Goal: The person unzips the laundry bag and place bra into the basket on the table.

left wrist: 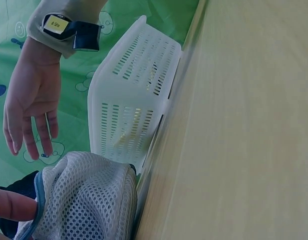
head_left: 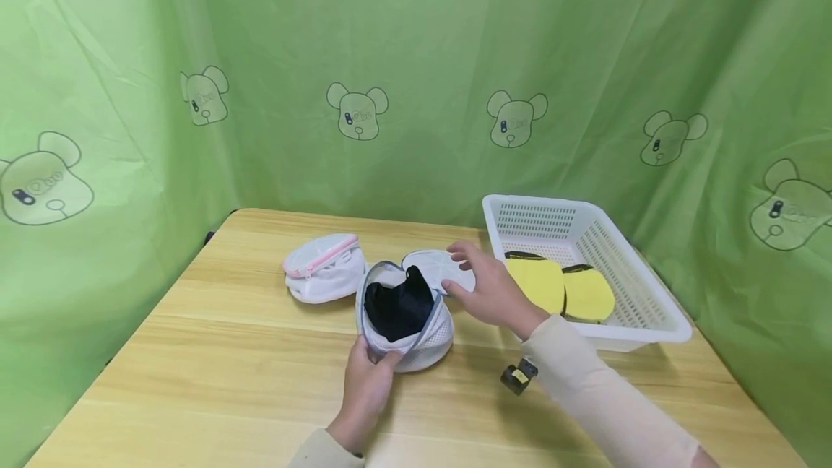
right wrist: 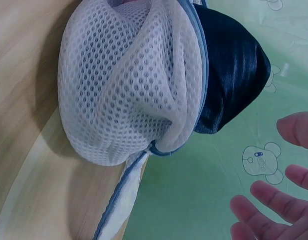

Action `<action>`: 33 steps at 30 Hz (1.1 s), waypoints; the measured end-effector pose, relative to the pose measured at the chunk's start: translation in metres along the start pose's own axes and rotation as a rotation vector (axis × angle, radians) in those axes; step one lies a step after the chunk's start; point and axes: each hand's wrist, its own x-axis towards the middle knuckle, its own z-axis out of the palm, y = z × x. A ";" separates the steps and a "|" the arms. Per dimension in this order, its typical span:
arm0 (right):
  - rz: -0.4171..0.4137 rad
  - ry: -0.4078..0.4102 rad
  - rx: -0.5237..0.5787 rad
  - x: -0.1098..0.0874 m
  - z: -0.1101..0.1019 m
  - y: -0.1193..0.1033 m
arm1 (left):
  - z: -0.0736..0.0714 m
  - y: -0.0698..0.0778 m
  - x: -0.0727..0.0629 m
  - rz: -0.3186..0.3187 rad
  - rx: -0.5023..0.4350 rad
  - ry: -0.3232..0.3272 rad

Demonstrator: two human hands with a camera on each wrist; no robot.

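While my left hand (head_left: 369, 381) is pinching the white mesh bag (head_left: 434, 341), I am holding the right hand (head_left: 490, 291) just right of it, fingers spread. Black cloth (head_left: 399, 308) is poking up inside it, left of those fingers. The head view is showing yellow things (head_left: 542, 286) in the basket (head_left: 624, 280); the right wrist view isn't.

White mesh bag (head_left: 437, 344), blue-trimmed, with black cloth (head_left: 398, 313); at its ten o'clock, white pouch (head_left: 333, 286), pink zip (head_left: 333, 254); yellow pieces (head_left: 536, 284); white basket (head_left: 536, 219); green curtain (head_left: 429, 13), animal-head print (head_left: 513, 121).
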 end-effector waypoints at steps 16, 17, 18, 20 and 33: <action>-0.065 -0.034 0.022 0.002 0.010 -0.008 | -0.001 0.000 -0.001 0.006 0.006 0.004; -0.069 -0.036 0.021 0.002 0.010 -0.008 | 0.000 0.000 -0.001 0.006 0.003 0.002; -0.072 -0.040 0.020 0.002 0.011 -0.009 | 0.000 0.000 -0.001 0.006 0.000 0.000; -0.075 -0.051 0.026 0.003 0.012 -0.010 | 0.000 0.001 -0.001 0.004 0.000 0.002; -0.075 -0.137 0.057 0.005 0.021 -0.013 | 0.001 -0.002 0.000 0.007 -0.039 -0.017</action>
